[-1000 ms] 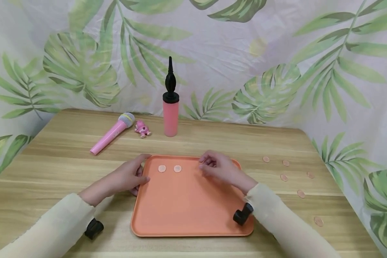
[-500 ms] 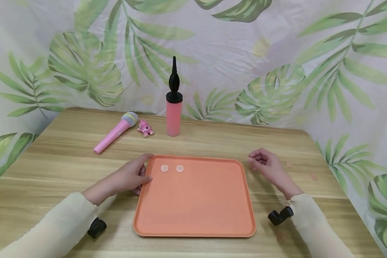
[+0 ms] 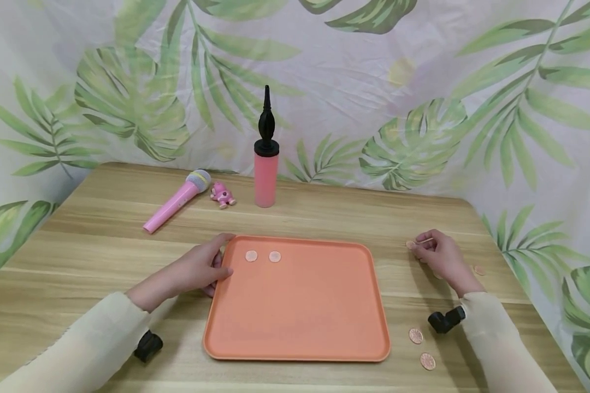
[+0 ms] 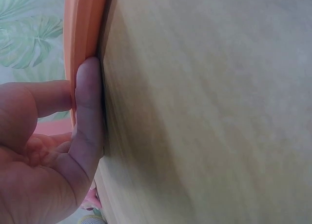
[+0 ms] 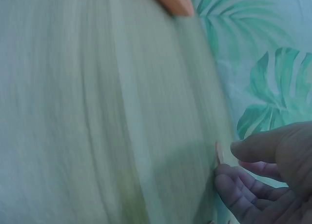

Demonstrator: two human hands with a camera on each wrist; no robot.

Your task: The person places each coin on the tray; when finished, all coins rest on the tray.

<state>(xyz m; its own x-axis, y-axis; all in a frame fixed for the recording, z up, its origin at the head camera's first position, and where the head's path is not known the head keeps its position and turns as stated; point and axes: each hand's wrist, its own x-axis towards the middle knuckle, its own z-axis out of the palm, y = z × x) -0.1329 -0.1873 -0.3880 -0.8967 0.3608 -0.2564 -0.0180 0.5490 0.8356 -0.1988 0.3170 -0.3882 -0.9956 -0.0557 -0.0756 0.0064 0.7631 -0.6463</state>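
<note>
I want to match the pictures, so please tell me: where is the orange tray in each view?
Head: orange tray, lower middle.
Left wrist: tray edge, upper left, held by the left hand.
Right wrist: tray corner, top, right of centre.
Shared landmark: leaf-printed backdrop.

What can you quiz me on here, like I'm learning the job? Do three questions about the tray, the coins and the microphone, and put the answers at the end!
1. How many coins lie in the orange tray?
2. True or false: the pink microphone lies on the table.
3. Which hand grips the edge of the orange tray?

Key:
1. Two.
2. True.
3. The left hand.
</note>
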